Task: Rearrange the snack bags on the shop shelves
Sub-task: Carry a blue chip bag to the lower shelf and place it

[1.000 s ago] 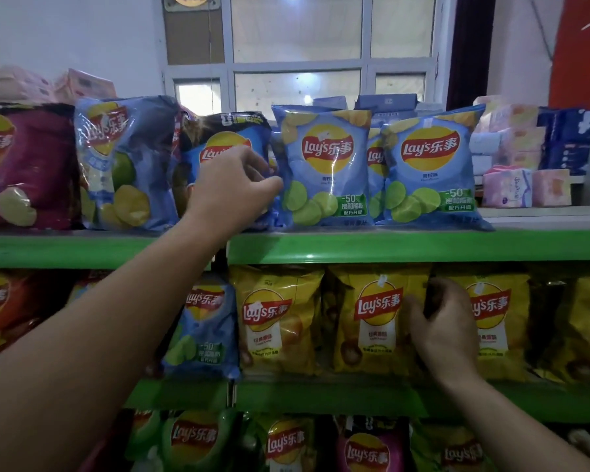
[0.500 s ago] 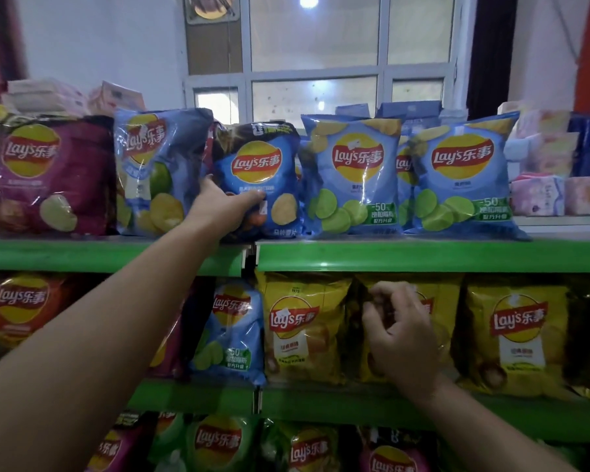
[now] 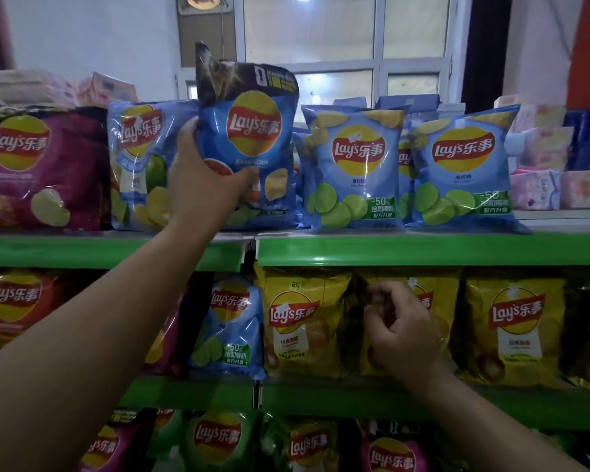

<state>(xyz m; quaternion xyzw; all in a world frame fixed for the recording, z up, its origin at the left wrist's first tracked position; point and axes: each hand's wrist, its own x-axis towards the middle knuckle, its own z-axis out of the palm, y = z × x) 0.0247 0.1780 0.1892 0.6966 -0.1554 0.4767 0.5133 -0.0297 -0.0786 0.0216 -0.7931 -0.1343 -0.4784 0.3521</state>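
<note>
On the top green shelf [image 3: 423, 248] stands a row of Lay's bags. My left hand [image 3: 205, 185] grips a blue bag with a black top [image 3: 249, 137] by its lower left side and holds it upright, taller than its neighbours. A blue bag [image 3: 140, 158] is on its left and two light-blue lime bags [image 3: 355, 172] [image 3: 464, 168] are on its right. On the middle shelf [image 3: 321, 400] my right hand [image 3: 399, 328] curls its fingers on the left edge of a yellow bag [image 3: 440, 301], covering most of it.
A purple bag [image 3: 41, 172] fills the top shelf's left end. Pink and blue tissue packs [image 3: 542, 165] sit at the right end. The middle shelf holds a small lime bag [image 3: 232, 328] and other yellow bags [image 3: 300, 321] [image 3: 515, 328]. More bags crowd the bottom shelf.
My left hand has lifted the blue-and-black bag from a slumped position to upright and higher. My right hand has shifted left along the yellow bags and curled its fingers.
</note>
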